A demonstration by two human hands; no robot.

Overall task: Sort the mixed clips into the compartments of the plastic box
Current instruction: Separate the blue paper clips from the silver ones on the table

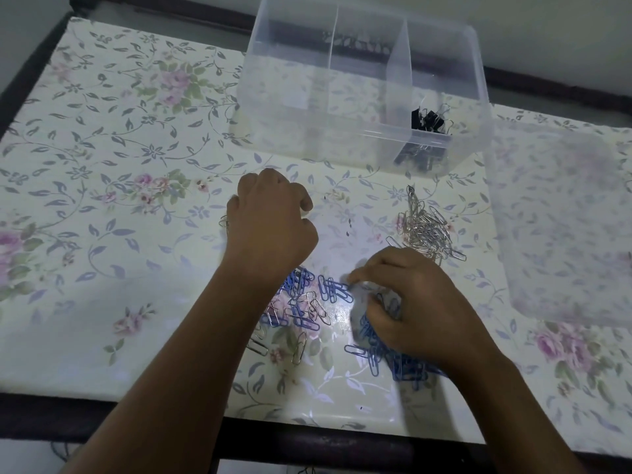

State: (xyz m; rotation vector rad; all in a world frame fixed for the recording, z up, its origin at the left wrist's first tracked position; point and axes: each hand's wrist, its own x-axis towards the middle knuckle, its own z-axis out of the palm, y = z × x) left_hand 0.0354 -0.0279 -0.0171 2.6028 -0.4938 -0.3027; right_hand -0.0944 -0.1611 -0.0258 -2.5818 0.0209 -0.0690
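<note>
The clear plastic box (pixel 362 138) stands at the back of the table, split into three compartments. Black binder clips (pixel 431 122) lie in its right compartment; the other two look bare. A pile of silver paper clips (pixel 427 230) lies in front of the box on the right. Blue and silver clips (pixel 302 304) lie mixed between my forearms. My left hand (pixel 270 220) is curled into a fist, and a silver clip (pixel 224 222) pokes out at its left edge. My right hand (pixel 420 309) is curled over a heap of blue clips (pixel 393 357) and gathers some in its fingers.
The box's translucent lid (pixel 561 220) lies flat at the right of the table. The floral tablecloth (pixel 119 165) covers the top, and the dark table edge (pixel 307 443) runs close to my body.
</note>
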